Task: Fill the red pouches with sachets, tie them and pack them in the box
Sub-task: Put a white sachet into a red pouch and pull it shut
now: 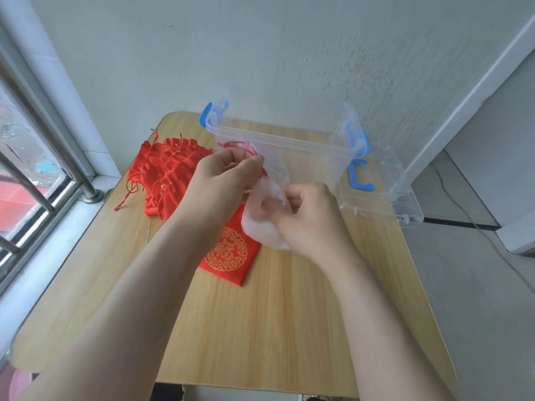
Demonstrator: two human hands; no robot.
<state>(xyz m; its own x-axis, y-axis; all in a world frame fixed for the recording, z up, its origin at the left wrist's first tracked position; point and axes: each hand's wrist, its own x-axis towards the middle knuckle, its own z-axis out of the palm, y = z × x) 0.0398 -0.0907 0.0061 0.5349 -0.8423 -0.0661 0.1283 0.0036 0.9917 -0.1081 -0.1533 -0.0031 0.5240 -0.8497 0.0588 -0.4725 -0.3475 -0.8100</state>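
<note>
Left hand (228, 173) fingers curled, pinching sachet (256, 225) top; right hand (308, 217) grips its body, just near of box (289, 140) wall.

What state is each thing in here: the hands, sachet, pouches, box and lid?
white sachet: held above the table, outside any pouch.
left hand: pinches the white sachet's pink string.
right hand: grips the white sachet's body.
red pouch with gold emblem: lying flat, partly under the white sachet.
pile of red pouches: heaped, cords loose.
clear box: open, lid off.
lid: lying beside the clear box.
</note>
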